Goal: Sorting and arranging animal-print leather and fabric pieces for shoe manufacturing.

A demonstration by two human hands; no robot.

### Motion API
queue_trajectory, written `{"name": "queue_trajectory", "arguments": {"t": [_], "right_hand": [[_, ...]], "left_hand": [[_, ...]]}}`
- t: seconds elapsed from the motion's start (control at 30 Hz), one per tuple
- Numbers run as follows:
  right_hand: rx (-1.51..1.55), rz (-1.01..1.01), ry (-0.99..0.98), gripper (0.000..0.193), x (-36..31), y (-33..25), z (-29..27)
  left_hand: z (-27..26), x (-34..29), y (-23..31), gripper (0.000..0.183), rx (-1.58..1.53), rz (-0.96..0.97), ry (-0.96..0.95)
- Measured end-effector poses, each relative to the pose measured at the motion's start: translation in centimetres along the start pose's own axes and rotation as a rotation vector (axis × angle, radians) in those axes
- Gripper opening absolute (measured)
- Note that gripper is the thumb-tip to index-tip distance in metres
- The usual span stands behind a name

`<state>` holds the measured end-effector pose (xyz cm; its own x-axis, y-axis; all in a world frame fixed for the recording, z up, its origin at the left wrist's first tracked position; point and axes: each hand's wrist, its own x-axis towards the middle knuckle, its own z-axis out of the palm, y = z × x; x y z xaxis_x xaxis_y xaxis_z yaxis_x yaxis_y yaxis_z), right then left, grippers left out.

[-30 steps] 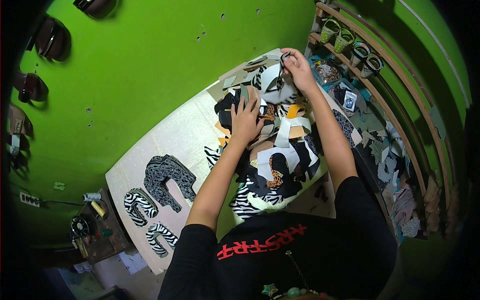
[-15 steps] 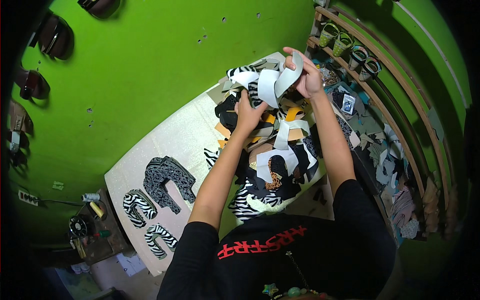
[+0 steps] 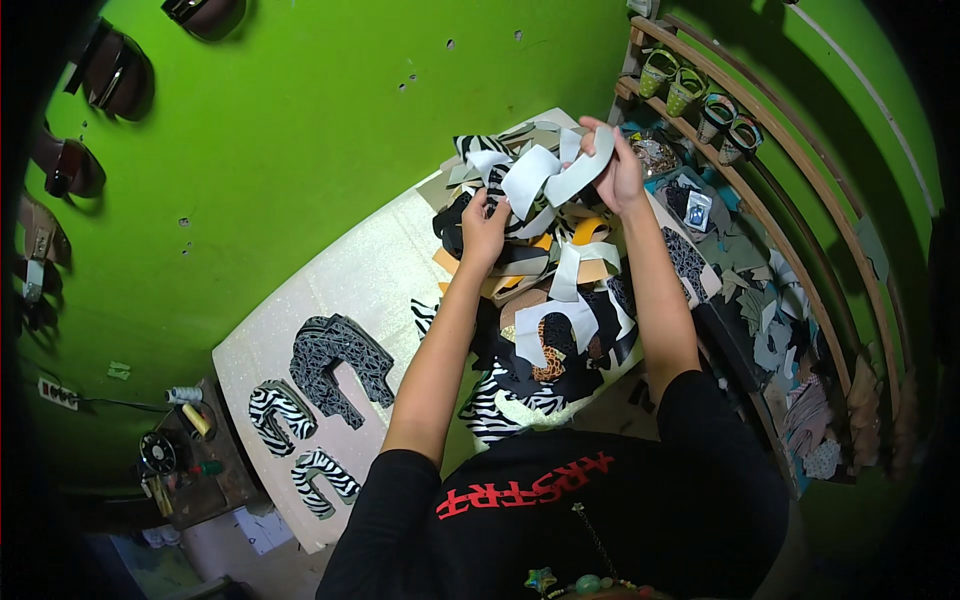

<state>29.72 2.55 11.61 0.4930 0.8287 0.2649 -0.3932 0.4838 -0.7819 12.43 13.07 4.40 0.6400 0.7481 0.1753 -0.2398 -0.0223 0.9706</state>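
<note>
My right hand (image 3: 624, 180) pinches the end of a curved white strip of material (image 3: 582, 178) between thumb and fingers, above the far end of a scrap pile. My left hand (image 3: 484, 236) is closed at the near edge of a broad white scrap (image 3: 530, 182), thumb and forefinger pressed at its lower corner. Zebra-print scraps (image 3: 478, 148) lie just beyond the left hand. Below both hands the heap holds yellow pieces (image 3: 590, 231), a white cut strip (image 3: 567, 272), black bits and a leopard-print piece (image 3: 549, 352).
On the pale table (image 3: 345, 270) at left lie a stack of dark patterned U-shaped pieces (image 3: 335, 350) and two zebra-print stacks (image 3: 280, 415). A green wall (image 3: 330, 130) stands behind. At right, a wooden rack (image 3: 790, 150) holds small shoes above more scraps (image 3: 765, 310).
My right hand has come down a little toward me, its fingers closing more on the white strip. The white pieces have shifted, and the left hand has moved slightly nearer to me.
</note>
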Motion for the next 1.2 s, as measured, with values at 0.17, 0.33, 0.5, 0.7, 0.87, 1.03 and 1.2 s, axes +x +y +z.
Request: {"name": "queue_trajectory", "arguments": {"t": [0.17,0.33,0.5,0.7,0.87,1.03,1.2], "right_hand": [[-0.807,0.244,-0.193,0.051,-0.2,1.3,-1.8],[-0.976,0.418,-0.198,0.021,-1.0,3.1,-1.6],[-1.462,0.224,0.031,0.041,-1.5,4.4,-2.7],[-1.387,-0.039,0.125,0.043,-1.8,3.8,-2.0],[-1.086,-0.236,-0.029,0.039,-1.3,3.0,-0.1],[-0.521,0.007,-0.082,0.023,-1.2,2.1,-0.9],[-0.420,-0.052,0.006,0.014,-2.6,-0.6,0.2]], "left_hand": [[0.5,-0.3,1.8,0.014,-0.086,-0.040,-0.037],[-0.7,-0.1,2.1,0.019,0.264,0.097,-0.024],[-0.6,-0.2,3.1,0.028,0.532,0.388,-0.094],[-0.7,-0.1,3.3,0.031,0.490,0.400,-0.140],[-1.4,0.6,2.8,0.033,0.340,0.287,-0.158],[-0.3,0.2,4.7,0.028,0.165,0.124,-0.146],[-1.5,0.5,4.6,0.022,-0.185,-0.024,-0.011]]}}
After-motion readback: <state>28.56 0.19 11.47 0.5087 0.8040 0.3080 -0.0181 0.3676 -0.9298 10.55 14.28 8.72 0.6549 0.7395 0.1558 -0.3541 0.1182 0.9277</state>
